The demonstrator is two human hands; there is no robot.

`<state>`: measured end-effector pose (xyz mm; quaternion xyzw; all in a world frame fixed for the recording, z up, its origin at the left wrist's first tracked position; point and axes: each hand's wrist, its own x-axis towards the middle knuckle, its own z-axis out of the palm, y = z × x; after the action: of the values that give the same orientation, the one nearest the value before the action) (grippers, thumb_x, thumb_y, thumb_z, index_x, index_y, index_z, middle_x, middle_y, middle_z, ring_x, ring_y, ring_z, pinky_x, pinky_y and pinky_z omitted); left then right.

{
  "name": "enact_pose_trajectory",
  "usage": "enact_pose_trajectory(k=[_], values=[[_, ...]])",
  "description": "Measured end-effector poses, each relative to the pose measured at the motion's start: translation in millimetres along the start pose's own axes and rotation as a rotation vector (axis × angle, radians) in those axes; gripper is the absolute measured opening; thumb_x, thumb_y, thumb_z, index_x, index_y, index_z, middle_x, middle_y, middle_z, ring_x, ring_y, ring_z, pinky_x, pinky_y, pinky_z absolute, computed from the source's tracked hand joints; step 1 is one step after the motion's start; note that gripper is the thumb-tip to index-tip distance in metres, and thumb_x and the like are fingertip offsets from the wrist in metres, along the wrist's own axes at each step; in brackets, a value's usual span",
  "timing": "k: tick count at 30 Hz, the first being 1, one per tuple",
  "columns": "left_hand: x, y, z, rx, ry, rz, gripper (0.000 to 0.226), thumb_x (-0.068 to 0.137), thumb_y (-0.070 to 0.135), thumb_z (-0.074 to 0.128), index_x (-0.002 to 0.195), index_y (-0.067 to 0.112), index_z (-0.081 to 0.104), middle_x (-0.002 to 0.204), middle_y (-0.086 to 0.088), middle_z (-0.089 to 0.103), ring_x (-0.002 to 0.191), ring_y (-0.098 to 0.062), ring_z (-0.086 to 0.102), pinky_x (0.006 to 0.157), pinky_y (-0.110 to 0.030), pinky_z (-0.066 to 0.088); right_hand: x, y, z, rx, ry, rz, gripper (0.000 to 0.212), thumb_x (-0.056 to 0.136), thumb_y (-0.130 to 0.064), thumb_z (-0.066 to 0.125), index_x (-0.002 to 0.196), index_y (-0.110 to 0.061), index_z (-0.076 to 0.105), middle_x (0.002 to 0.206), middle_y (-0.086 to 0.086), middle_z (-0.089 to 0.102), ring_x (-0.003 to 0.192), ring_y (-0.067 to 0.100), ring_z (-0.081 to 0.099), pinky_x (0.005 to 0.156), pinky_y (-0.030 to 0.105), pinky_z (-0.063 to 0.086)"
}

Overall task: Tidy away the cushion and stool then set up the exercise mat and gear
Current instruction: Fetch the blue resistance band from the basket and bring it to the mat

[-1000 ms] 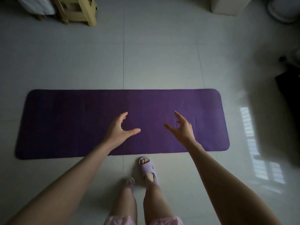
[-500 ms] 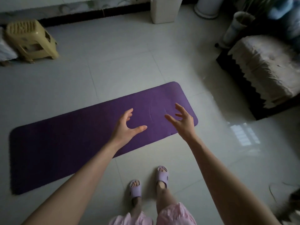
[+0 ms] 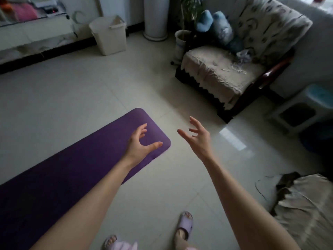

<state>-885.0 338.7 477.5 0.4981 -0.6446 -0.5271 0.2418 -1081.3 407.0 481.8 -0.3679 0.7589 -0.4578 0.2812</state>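
Observation:
A purple exercise mat lies unrolled flat on the pale tiled floor, running from the lower left up to its rounded end near the middle. My left hand hovers over that end with fingers spread and relaxed, holding nothing. Held out over bare tiles just right of the mat, my right hand is also spread and empty. A blue-topped white stool stands at the right edge beside the armchair. No exercise gear shows.
An armchair with a beige cover and blue cushions stands at the upper right. A white bin, a tall white cylinder and a potted plant line the far wall. Crumpled beige cloth lies at the lower right. My slippered feet are below.
My view has turned to the right, so the mat slid to the lower left and the armchair and blue-topped stool came into sight. Both hands stay empty and spread.

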Motion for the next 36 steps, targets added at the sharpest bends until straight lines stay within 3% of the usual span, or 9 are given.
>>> enact_pose_trajectory(k=[6, 12, 16, 23, 27, 30, 36], values=[[35, 63, 124, -0.011, -0.049, 0.039, 0.081, 0.069, 0.024, 0.082, 0.138, 0.016, 0.041, 0.136, -0.006, 0.048, 0.123, -0.014, 0.046, 0.094, -0.022, 0.035, 51, 38, -129, -0.024, 0.073, -0.017, 0.071, 0.074, -0.032, 0.079, 0.138, -0.018, 0.049, 0.138, -0.003, 0.052, 0.099, 0.009, 0.057, 0.08, 0.017, 0.044], [93, 106, 202, 0.013, -0.097, 0.078, 0.083, 0.068, 0.027, 0.083, 0.138, 0.019, 0.04, 0.135, -0.005, 0.05, 0.122, -0.015, 0.047, 0.097, -0.027, 0.037, 116, 66, -205, -0.025, 0.127, 0.005, 0.071, 0.074, -0.034, 0.079, 0.136, -0.019, 0.05, 0.137, -0.003, 0.054, 0.1, 0.013, 0.06, 0.089, 0.032, 0.051], [152, 127, 243, 0.025, -0.088, 0.102, 0.081, 0.067, 0.03, 0.083, 0.136, 0.021, 0.042, 0.132, -0.003, 0.052, 0.121, -0.015, 0.049, 0.098, -0.03, 0.04, 179, 78, -241, -0.016, 0.151, 0.018, 0.071, 0.074, -0.034, 0.079, 0.137, -0.019, 0.05, 0.135, -0.004, 0.055, 0.104, 0.014, 0.06, 0.088, 0.026, 0.05], [279, 169, 291, -0.02, -0.052, 0.119, 0.083, 0.067, 0.032, 0.082, 0.138, 0.022, 0.04, 0.133, -0.003, 0.051, 0.122, -0.015, 0.048, 0.094, -0.025, 0.036, 323, 79, -277, -0.024, 0.139, 0.03, 0.07, 0.072, -0.037, 0.08, 0.134, -0.022, 0.053, 0.128, -0.003, 0.06, 0.102, 0.012, 0.062, 0.086, 0.024, 0.05], [351, 196, 298, -0.037, 0.001, 0.099, 0.082, 0.068, 0.031, 0.082, 0.139, 0.022, 0.04, 0.133, -0.003, 0.05, 0.122, -0.015, 0.048, 0.092, -0.024, 0.036, 412, 62, -283, -0.065, 0.083, 0.014, 0.07, 0.072, -0.04, 0.079, 0.135, -0.021, 0.052, 0.126, 0.001, 0.062, 0.101, 0.014, 0.064, 0.088, 0.035, 0.054], [397, 208, 293, -0.059, 0.056, 0.076, 0.082, 0.068, 0.032, 0.082, 0.138, 0.023, 0.04, 0.133, -0.001, 0.051, 0.122, -0.014, 0.048, 0.092, -0.024, 0.036, 470, 51, -276, -0.053, 0.016, 0.02, 0.076, 0.066, -0.053, 0.077, 0.132, -0.026, 0.052, 0.117, 0.002, 0.067, 0.094, 0.02, 0.068, 0.082, 0.043, 0.057], [484, 216, 278, -0.068, 0.164, 0.034, 0.081, 0.068, 0.032, 0.082, 0.137, 0.023, 0.041, 0.133, -0.001, 0.051, 0.121, -0.015, 0.049, 0.091, -0.024, 0.036, 574, 24, -247, -0.11, -0.101, -0.075, 0.065, 0.077, -0.037, 0.076, 0.134, -0.018, 0.052, 0.125, -0.001, 0.062, 0.102, 0.014, 0.063, 0.089, 0.03, 0.052]])
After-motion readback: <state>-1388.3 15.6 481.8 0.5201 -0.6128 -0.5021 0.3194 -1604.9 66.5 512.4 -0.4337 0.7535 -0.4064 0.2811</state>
